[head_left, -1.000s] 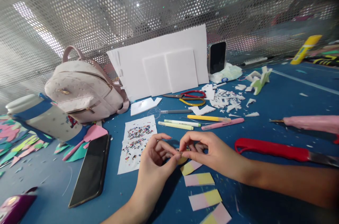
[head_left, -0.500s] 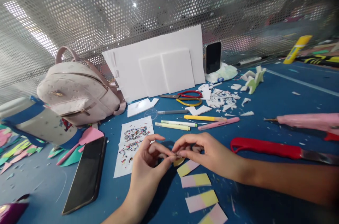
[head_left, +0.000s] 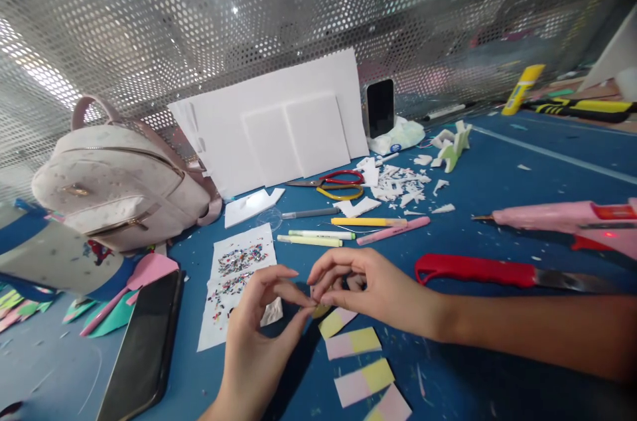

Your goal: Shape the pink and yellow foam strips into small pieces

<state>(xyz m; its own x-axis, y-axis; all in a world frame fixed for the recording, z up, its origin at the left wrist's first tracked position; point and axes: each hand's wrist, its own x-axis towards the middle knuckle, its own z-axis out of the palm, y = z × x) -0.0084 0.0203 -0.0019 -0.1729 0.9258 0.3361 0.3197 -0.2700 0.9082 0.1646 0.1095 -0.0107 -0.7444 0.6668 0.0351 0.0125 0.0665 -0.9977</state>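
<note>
My left hand (head_left: 259, 328) and my right hand (head_left: 363, 285) meet at their fingertips low in the middle of the view, above a blue table (head_left: 497, 175). Both pinch one small yellow scrap (head_left: 320, 309) between thumb and fingers. Just below the hands lie several pink-and-yellow paper strips (head_left: 352, 342) in a row. A white sheet sprinkled with tiny coloured bits (head_left: 237, 268) lies to the left of my left hand, partly under it.
A black phone (head_left: 142, 348) lies at the left, a pale pink backpack (head_left: 114, 182) behind it. Pens (head_left: 368, 222), scissors (head_left: 338, 183), white foam boards (head_left: 279, 129) and white scraps (head_left: 398, 183) sit further back. A red-handled knife (head_left: 497, 271) and a pink glue gun (head_left: 562, 218) lie at the right.
The view has swung to the right, so everything on the table has slid left in the picture. My hands have stayed pinched together on the small scrap.
</note>
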